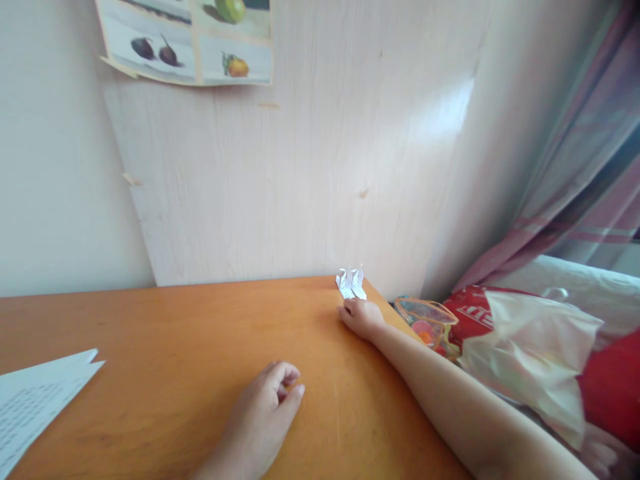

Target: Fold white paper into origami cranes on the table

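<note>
At the far right corner of the wooden table (210,320), a small piece of folded paper (351,283), white with printed marks, stands with pointed flaps upward. My right hand (364,317) reaches out to it with curled fingers at its lower edge; the exact grip is partly hidden. Nearer to me, my left hand (267,407) rests over the tabletop, loosely bent. A gap shows between its thumb and forefinger, and nothing is in it.
White printed sheets (45,393) lie at the table's left. Beyond the right edge are an orange-rimmed clear bag (425,320) with colourful things, a whitish plastic bag (530,353) and red cloth or packaging (613,387). A pale board (300,187) backs the table; a curtain (560,153) hangs right.
</note>
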{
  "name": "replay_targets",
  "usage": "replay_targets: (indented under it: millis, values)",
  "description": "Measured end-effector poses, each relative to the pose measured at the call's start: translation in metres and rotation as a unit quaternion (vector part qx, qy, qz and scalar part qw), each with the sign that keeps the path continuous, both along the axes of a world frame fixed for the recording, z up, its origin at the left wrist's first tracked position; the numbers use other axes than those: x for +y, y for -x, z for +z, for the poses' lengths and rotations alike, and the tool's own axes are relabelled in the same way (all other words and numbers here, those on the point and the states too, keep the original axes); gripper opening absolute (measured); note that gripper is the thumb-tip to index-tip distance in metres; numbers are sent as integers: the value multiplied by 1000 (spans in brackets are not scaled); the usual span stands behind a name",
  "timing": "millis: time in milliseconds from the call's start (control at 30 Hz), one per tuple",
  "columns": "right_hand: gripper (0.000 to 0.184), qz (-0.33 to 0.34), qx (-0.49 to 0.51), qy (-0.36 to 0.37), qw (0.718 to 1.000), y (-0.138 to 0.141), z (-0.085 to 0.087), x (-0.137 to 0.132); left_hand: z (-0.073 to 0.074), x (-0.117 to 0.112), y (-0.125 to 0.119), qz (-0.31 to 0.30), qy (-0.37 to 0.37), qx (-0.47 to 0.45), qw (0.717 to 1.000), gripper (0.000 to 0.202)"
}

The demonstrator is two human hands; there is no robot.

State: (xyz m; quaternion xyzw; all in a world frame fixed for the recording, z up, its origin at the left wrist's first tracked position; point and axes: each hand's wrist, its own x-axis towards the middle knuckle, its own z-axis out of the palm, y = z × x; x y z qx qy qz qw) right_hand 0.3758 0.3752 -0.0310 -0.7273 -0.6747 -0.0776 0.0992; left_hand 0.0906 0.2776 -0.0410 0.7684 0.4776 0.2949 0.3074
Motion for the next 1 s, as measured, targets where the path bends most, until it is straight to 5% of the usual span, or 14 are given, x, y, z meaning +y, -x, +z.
replay_targets:
  millis: [767, 1000]
  values:
    - [43, -16, -23, -4, 1000, 11, 4, -9, 0, 0, -3, 1, -31, -9, 999, 11]
    - [41, -75, -7, -31, 997, -3, 8, 13, -2, 0, -4, 3, -25, -8, 1000, 12]
